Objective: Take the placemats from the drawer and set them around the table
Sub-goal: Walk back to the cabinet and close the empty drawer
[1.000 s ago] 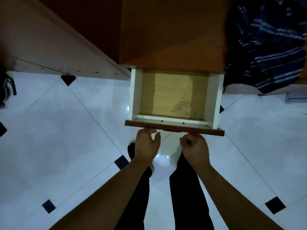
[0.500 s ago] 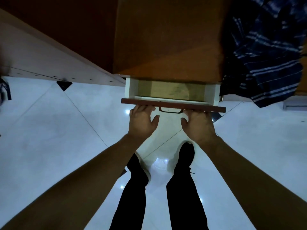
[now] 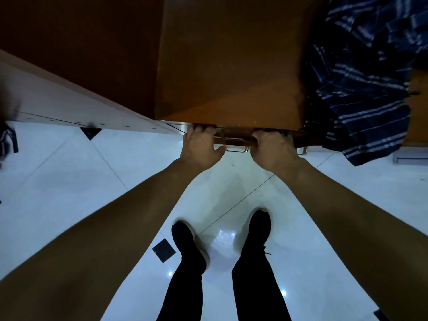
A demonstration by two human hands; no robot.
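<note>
The drawer [image 3: 234,135] is pushed in under the brown cabinet top [image 3: 231,66]; only its dark wooden front and metal handle [image 3: 237,149] show. My left hand [image 3: 200,148] presses flat against the left part of the drawer front, fingers curled over its upper edge. My right hand [image 3: 272,149] presses the right part the same way. Neither hand holds anything. No placemats are in view, and the drawer's inside is hidden.
A dark blue striped cloth [image 3: 366,89] hangs off the cabinet at the right. A pale cabinet side panel [image 3: 69,107] runs left. Below is a glossy white tiled floor [image 3: 69,181] with black inserts, and my two legs in black shoes [image 3: 190,246].
The drawer, empty and wide open a second ago, has slid in under the cabinet. Both hands moved forward with its front, pushing it.
</note>
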